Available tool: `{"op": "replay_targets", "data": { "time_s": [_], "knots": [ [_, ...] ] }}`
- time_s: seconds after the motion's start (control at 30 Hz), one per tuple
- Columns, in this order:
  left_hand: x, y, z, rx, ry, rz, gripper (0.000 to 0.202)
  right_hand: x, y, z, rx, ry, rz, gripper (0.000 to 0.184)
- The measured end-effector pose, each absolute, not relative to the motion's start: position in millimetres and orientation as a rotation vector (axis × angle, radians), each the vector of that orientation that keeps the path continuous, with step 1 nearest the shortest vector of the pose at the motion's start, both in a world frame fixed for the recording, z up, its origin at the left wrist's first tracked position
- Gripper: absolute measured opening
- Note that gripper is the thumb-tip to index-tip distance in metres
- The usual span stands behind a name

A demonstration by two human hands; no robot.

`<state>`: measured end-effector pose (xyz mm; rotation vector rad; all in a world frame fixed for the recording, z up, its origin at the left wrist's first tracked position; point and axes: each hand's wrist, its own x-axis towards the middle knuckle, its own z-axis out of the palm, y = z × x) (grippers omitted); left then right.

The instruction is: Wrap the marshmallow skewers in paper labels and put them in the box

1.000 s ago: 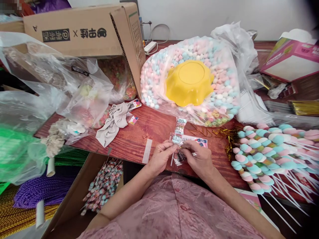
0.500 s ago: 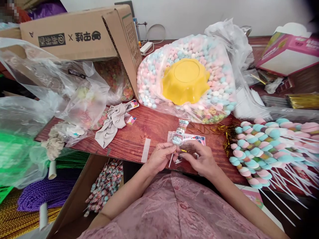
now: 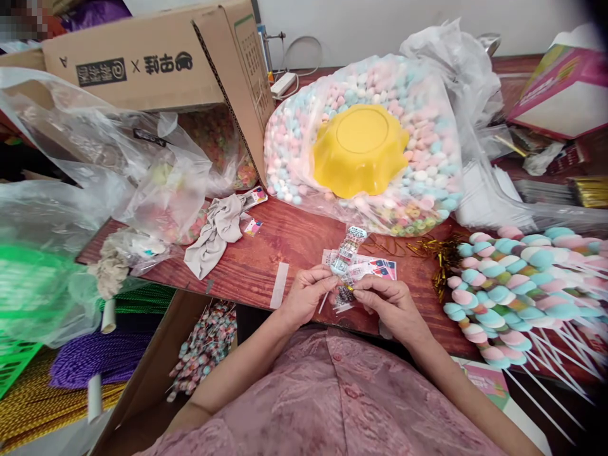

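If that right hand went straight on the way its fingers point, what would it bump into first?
Past the gold strip its fingers pinch, the right hand would probably meet the left hand, which holds the wrapped sweet; depth is unclear, so the sweet might come first.

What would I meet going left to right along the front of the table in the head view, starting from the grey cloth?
Crumpled grey cloth, pale tape strip, left hand, small printed packet, right hand, gold tinsel strands, marshmallow sticks.
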<state>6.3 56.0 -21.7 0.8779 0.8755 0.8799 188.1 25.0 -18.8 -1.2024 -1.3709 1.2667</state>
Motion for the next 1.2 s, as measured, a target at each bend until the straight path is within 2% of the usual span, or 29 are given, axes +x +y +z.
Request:
{"op": "replay_targets", "data": {
  "time_s": [0.2, 0.43, 0.53, 0.67, 0.87, 0.97, 1.13, 1.2],
  "knots": [
    [3.9, 59.5, -25.4, 1.133, 1.061, 0.741, 0.035, 189.8, 19.4, -11.5, -1.209, -1.498, 0.861, 0.011],
    [12.1, 58.3, -22.7, 1.173, 0.927, 0.759, 0.025, 161.5, 26.3, -22.7, -1.23, -1.661, 0.552, 0.027],
    [10.5, 57.7, -22.4, 1.07, 0.912, 0.719, 0.025, 159.3, 29.0, -29.6, -1.256, -1.693, 0.587, 0.028],
    [6.2, 57.0, -23.3, 1.015, 0.931, 0.69, 0.026, 162.8, 29.6, -36.7, -1.256, -1.636, 0.81, 0.028],
    [4.0, 57.2, -24.2, 1.194, 0.936, 0.701, 0.033, 165.9, 31.8, -43.3, -1.291, -1.586, 0.959, 0.032],
    [3.8, 57.2, -27.4, 1.339, 0.981, 0.737, 0.032, 164.7, 31.1, -42.6, -1.289, -1.628, 0.9, 0.034],
    [5.3, 58.5, -32.4, 1.405, 1.032, 0.77, 0.035, 157.9, 19.5, -45.4, -1.298, -1.492, 0.557, 0.047],
    [6.6, 60.0, -31.5, 1.417, 1.046, 0.771, 0.037, 155.5, 14.2, -46.9, -1.289, -1.328, 0.584, 0.035]
  ]
}}
